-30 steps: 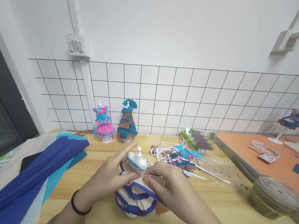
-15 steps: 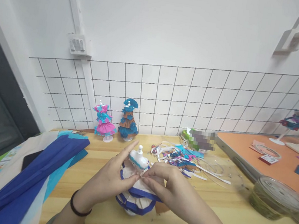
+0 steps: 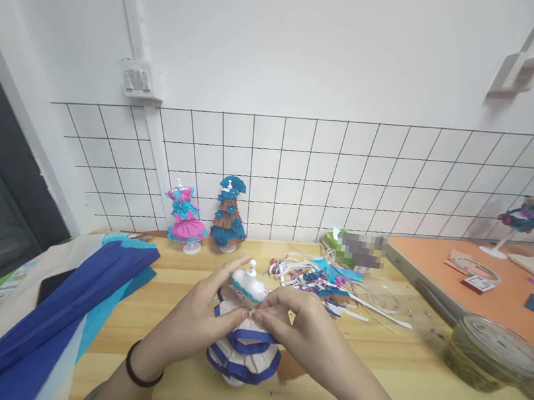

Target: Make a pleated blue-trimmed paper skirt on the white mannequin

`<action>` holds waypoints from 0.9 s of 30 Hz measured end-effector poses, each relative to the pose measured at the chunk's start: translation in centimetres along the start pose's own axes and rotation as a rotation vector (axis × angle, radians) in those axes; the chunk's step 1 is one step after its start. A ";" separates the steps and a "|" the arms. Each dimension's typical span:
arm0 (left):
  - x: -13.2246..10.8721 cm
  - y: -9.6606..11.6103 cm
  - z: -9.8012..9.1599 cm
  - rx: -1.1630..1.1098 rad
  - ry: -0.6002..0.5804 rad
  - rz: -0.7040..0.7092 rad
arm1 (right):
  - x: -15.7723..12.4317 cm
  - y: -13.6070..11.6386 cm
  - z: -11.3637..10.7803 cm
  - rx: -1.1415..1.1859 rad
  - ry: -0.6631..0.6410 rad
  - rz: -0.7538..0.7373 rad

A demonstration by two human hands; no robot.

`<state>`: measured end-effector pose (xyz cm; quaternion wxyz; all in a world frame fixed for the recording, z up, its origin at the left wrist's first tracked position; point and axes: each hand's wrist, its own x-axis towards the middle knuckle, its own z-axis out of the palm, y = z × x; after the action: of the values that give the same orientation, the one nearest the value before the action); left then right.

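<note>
A small white mannequin (image 3: 249, 283) wears a ruffled cream paper skirt (image 3: 247, 361) with blue edging, in front of me on the wooden table. My left hand (image 3: 202, 314) wraps its left side, thumb pressed on the cream paper at the waist. From the right, my right hand (image 3: 297, 318) pinches cream paper at the same waist, thumb and forefinger together, close to the left thumb. The fingertips hide the exact fold between them. A black band circles my left wrist.
Folded blue, cream and turquoise paper (image 3: 98, 288) covers the left side, over a dark phone (image 3: 53, 285). Two dressed mannequins, pink (image 3: 186, 225) and teal-brown (image 3: 229, 221), stand by the wall. Paper scraps (image 3: 329, 283) lie behind my right hand; a round plastic tub (image 3: 489, 357) sits right.
My right hand's fingers have drawn closer in at the waist. The upper skirt layer's right side sits lower and closer in, and the mannequin has shifted very slightly right.
</note>
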<state>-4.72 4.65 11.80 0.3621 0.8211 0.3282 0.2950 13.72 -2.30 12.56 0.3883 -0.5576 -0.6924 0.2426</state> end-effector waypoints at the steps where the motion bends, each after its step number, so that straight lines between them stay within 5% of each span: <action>1: 0.0 0.1 0.0 -0.003 -0.001 0.000 | 0.0 0.0 0.0 -0.011 0.008 -0.002; 21: 0.1 0.7 0.1 0.047 0.079 -0.008 | 0.2 0.6 0.4 -0.341 0.124 -0.266; 27: 0.2 0.4 0.1 0.055 0.100 -0.006 | 0.1 0.5 0.1 -0.268 0.047 -0.249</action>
<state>-4.37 4.58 12.06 0.3234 0.8140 0.3562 0.3254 13.93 -2.10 12.18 0.3536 -0.5200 -0.7729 0.0849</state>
